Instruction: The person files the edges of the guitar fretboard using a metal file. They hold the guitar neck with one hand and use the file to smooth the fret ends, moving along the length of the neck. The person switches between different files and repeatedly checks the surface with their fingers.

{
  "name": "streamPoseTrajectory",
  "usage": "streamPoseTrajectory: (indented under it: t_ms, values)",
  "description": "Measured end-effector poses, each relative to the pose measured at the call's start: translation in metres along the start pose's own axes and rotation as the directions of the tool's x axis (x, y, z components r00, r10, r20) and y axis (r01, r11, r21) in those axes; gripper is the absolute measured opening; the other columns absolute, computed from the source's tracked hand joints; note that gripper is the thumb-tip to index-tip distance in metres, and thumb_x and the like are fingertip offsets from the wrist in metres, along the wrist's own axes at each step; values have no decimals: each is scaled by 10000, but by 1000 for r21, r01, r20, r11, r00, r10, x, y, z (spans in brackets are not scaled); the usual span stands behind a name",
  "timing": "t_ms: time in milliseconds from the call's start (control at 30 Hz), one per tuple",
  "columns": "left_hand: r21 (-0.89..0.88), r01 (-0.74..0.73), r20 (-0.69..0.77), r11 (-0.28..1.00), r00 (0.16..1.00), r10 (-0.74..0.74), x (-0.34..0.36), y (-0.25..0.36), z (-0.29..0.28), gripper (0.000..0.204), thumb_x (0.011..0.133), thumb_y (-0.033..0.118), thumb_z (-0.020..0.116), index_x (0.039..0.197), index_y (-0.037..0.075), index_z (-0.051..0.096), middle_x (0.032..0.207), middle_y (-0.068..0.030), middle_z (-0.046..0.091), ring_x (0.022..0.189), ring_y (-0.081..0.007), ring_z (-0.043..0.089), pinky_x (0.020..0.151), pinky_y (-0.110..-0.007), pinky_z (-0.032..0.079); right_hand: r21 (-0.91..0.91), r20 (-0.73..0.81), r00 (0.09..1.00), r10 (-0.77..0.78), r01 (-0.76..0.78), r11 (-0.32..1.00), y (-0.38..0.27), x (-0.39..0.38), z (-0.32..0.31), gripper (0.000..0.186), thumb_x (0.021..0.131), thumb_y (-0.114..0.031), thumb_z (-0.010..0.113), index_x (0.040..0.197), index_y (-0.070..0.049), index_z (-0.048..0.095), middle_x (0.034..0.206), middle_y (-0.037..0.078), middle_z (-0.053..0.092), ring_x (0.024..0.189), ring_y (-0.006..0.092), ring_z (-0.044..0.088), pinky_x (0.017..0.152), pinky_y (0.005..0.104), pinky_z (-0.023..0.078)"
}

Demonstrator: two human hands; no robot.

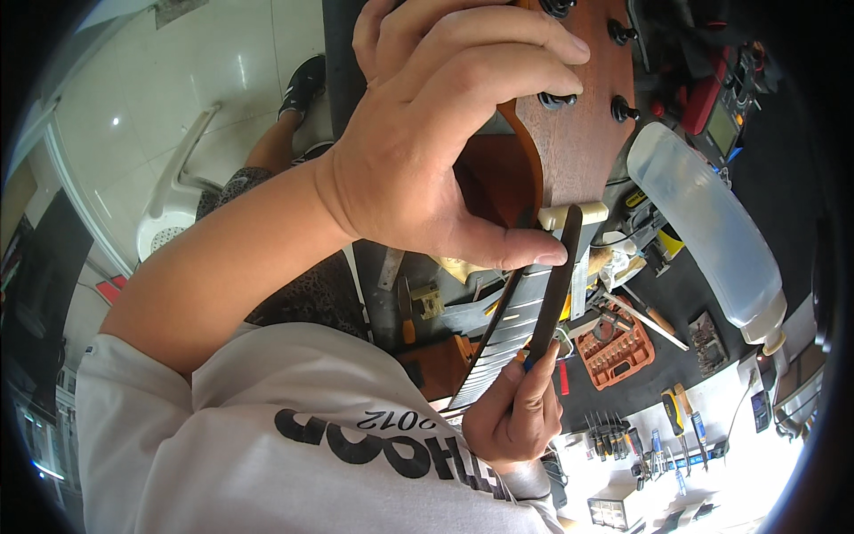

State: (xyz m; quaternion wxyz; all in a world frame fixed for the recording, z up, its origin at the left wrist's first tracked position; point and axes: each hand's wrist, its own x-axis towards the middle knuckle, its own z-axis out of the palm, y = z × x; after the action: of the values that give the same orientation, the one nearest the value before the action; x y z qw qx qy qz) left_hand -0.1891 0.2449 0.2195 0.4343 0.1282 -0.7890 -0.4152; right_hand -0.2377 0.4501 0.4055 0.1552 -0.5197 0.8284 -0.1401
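Observation:
A guitar-like instrument with a reddish-brown wooden headstock (pixel 583 151) and several black tuning pegs (pixel 625 109) lies before me; the top of the headstock runs out of view. My left hand (pixel 427 142) curls over its left side, fingertips by the pegs. The left thumb presses at the tip of a dark, flat file (pixel 556 289), beside the pale nut (pixel 574 215). My right hand (pixel 516 409) grips the file's lower end, and its handle is mostly hidden. Below the nut, the file slants along the fretted neck (pixel 503 334), its tip reaching the nut.
On the dark bench are a large translucent squeeze bottle (pixel 707 236), an orange tool case (pixel 614 351), a red-edged meter (pixel 716 129) and a tray of small parts (pixel 709 343). Several screwdrivers (pixel 673 414) are at the lower right. A white plastic chair (pixel 169 214) stands at the left.

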Motion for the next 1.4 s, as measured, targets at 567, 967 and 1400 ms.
streamPoseTrajectory:
  t_ms: [567,967,1400]
  values:
    - [4,-18,15,1000,1000,18,-1,-4,0,1066,772,713,755,1391,-33,314,1445,-264,390,1400,-394,362,1188,-543,279,-19,29,999,24,-23,1000,-2,11,4,608,821,160,570,1423,165,483,604,91,500,436,173,447,414,304,365]
    - [-10,-47,33,999,998,47,0,-6,0,1067,778,712,751,1396,-36,307,1450,-266,383,1409,-397,353,1190,-543,280,27,23,1000,14,-14,1000,1,13,5,628,807,175,587,1426,157,484,606,82,470,436,180,417,413,307,355]
    - [-62,-93,104,994,990,99,5,-15,-13,1068,784,711,746,1400,-39,300,1455,-268,374,1418,-401,343,1191,-544,281,101,97,994,40,-50,994,-1,22,-8,533,825,160,598,1356,160,558,717,211,630,498,249,587,472,311,462]
